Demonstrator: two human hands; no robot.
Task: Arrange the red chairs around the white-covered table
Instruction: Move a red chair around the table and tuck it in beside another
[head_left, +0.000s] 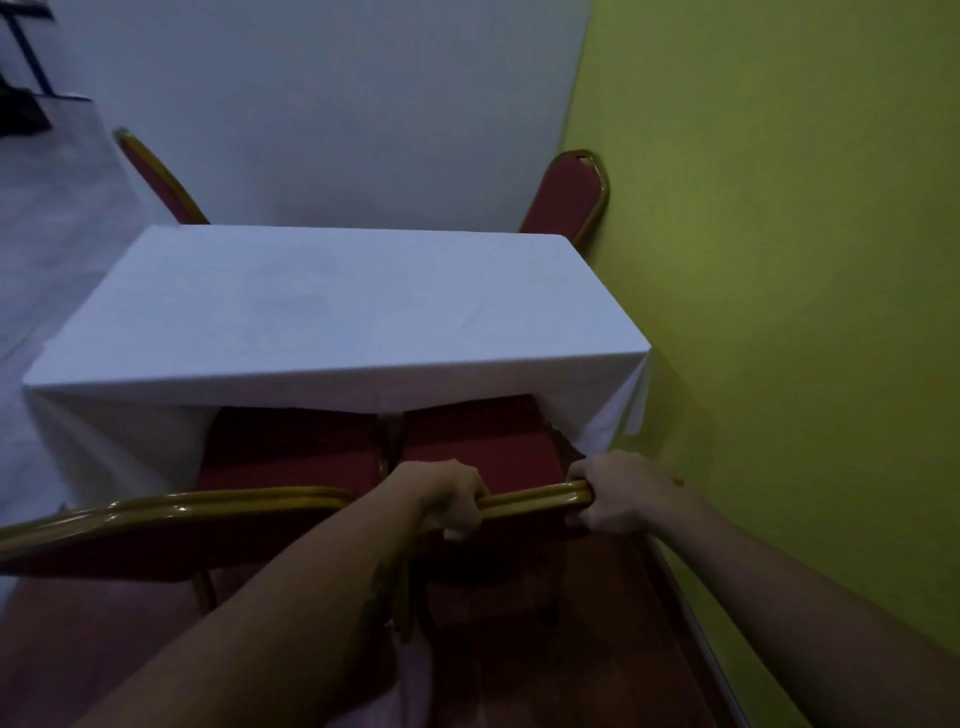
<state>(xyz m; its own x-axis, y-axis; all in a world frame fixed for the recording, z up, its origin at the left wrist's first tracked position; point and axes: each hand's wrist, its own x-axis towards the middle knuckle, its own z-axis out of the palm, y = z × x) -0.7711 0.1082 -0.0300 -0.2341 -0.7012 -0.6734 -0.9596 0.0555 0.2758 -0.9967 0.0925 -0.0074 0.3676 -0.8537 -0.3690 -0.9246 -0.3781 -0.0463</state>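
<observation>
Your left hand (451, 500) is curled tight over the gold top rail of the near right chair (483, 441), and your right hand (618, 493) is wrapped around the same rail at its outer corner, so both fists are closed on that one chair back. Its red seat already reaches under the hanging edge of the white cloth, on the side closest to you.

Just beside it, to your left, the near left chair (218, 525) stands with its seat also tucked partly under the cloth; the two seats sit almost touching. Beyond them the worktop (332, 306) lies under its white cover. Two more chair backs rise behind its far edge: the far left chair (158, 179) and the far right chair (569, 195), the latter close against the green wall (779, 260).

You appear to be at the step of seating this last near chair, so the arrangement looks nearly done. The next move likely calls for an even push or small nudge from both hands, keeping the chair square to the table edge, level with its neighbour, and clear of the wall on your right. Watch that the seat does not drag the cloth corner (618, 410) hanging next to it.
</observation>
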